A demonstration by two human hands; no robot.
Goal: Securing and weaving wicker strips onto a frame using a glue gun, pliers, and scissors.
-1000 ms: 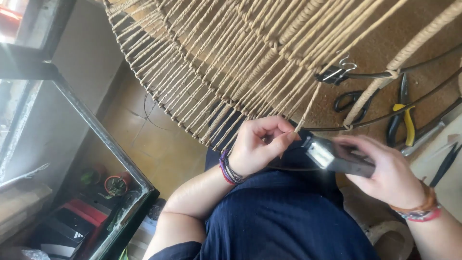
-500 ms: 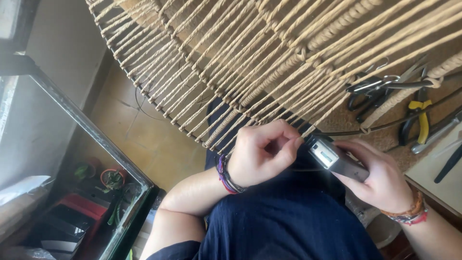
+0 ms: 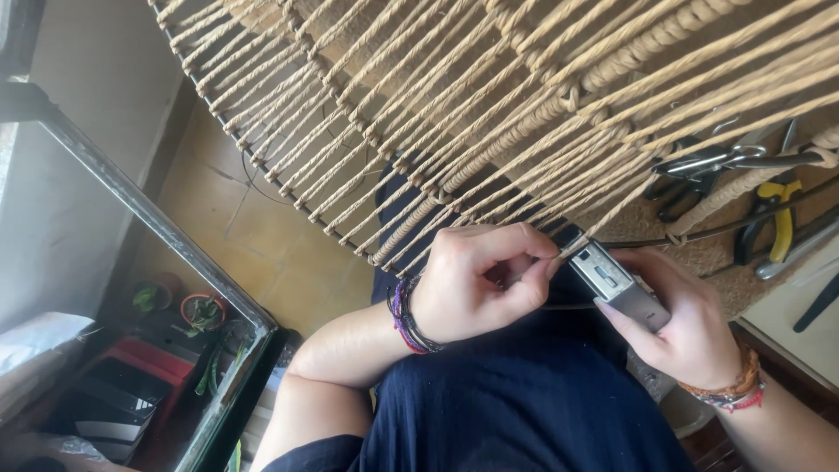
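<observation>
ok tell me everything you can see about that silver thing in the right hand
The lighter is a small flat silver metal block with a darker rectangular inset on its face. The right hand grips its lower end, holding it tilted, top toward a woven cord end pinched by the left hand. No flame shows. It sits just below the woven frame's edge.

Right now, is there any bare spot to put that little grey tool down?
The tan floor, between the metal-framed glass panel and the woven cord frame, is bare. The right is crowded: yellow-handled pliers and scissors. Both hands fill the lap.
</observation>
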